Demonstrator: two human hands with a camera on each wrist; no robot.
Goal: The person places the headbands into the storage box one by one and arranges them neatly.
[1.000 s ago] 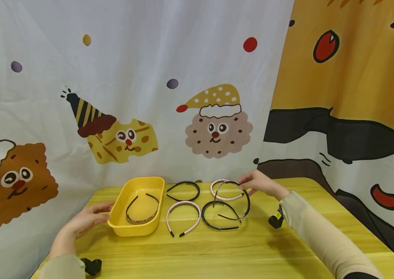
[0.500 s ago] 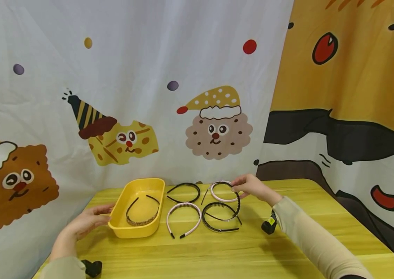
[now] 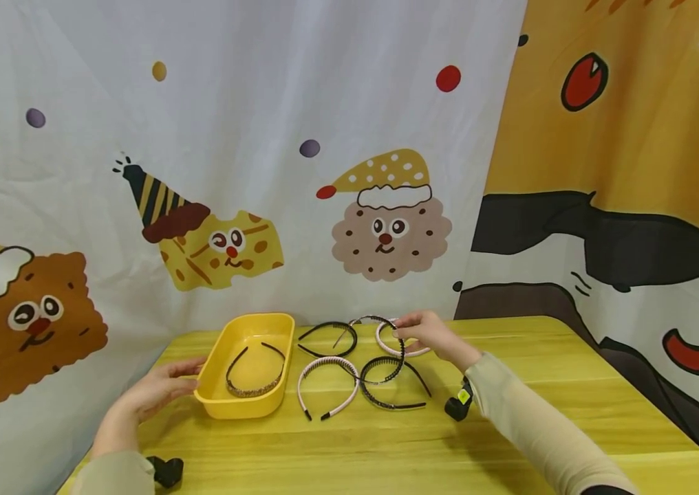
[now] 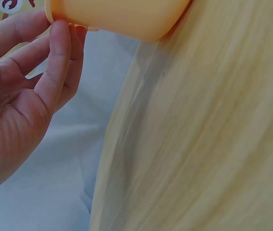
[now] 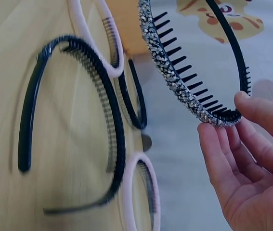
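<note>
My right hand (image 3: 433,335) pinches a black toothed headband (image 5: 175,82) with silver glitter along its band, holding it raised above the table. In the right wrist view my thumb and fingers grip it near the middle of its curve. My left hand (image 3: 160,390) holds the left rim of a yellow tray (image 3: 232,410) between thumb and fingers; part of that contact is hidden. Inside the tray lies a headband with gold-brown glitter (image 3: 252,392). Below the raised headband are a black headband (image 3: 389,406) and a pink headband (image 3: 301,388), lying on the table.
Farther back on the table (image 3: 325,457) lie another black headband (image 3: 306,334) and another pink headband (image 3: 380,336), the latter partly behind my right hand. A white curtain with cartoon prints (image 3: 250,103) hangs right behind the table's back edge.
My right hand has moved left with the glitter headband, from the right side of the group to over its middle. My left hand and the tray keep their place.
</note>
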